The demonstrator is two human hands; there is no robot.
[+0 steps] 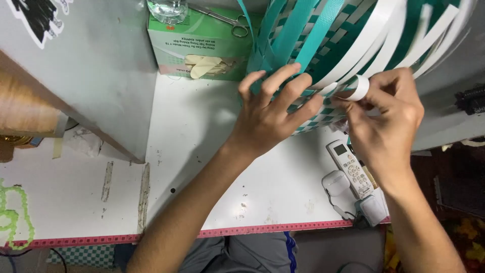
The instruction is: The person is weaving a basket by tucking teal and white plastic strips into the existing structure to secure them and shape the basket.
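Observation:
A half-woven basket (323,35) of teal and white plastic strips lies on its side on the white table (202,151), loose strip ends fanning to the upper right. My left hand (273,108) presses flat against the woven wall, fingers spread. My right hand (386,114) pinches a white strip (359,87), bent into a loop at the basket's edge.
A green glove box (202,48) stands behind the basket, with scissors (227,19) on top. A white remote (349,167), a small white case (335,183) and a charger (371,210) lie at the front right. A grey panel (96,65) stands at left. Green beads (15,217) hang at the left edge.

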